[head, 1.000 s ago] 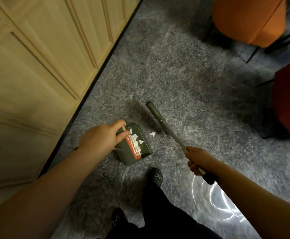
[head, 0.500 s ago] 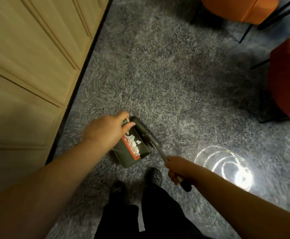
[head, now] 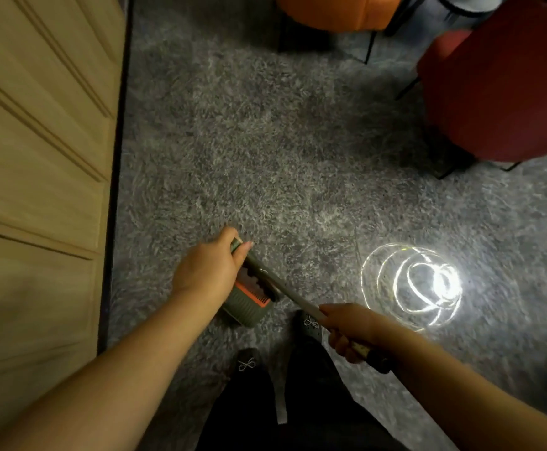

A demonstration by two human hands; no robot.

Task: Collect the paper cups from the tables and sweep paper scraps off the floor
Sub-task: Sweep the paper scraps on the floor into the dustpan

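your left hand (head: 207, 271) grips dustpan (head: 247, 302) on carpet (head: 265, 157) | your right hand (head: 351, 330) grips brush (head: 293, 297) handle, head against pan

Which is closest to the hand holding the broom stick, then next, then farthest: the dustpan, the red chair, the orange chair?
From the right hand:
1. Dustpan, just to its left.
2. Red chair, up and right.
3. Orange chair, at the top edge.
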